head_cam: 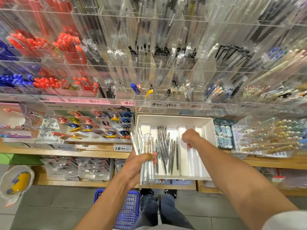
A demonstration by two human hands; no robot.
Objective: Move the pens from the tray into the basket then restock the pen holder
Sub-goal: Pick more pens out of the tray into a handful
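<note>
head view: left hand [141, 161] fingers grip a pen bundle [146, 156], right hand [191, 138] fingers curled, apparently empty, loose pens [166, 150] lying lengthwise between them in the tray [209, 130].

The right hand [191, 138] hides its fingers, perhaps closed; the basket [127, 211] is arm-covered.

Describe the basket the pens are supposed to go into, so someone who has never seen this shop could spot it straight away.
Start at the white tray of pens on the wooden shelf, then drop straight down to the grey tiled floor. The basket stands there, just left of the person's legs and beneath the left hand gripping a bundle of clear pens. It is the only blue, perforated plastic thing on the floor.
</note>
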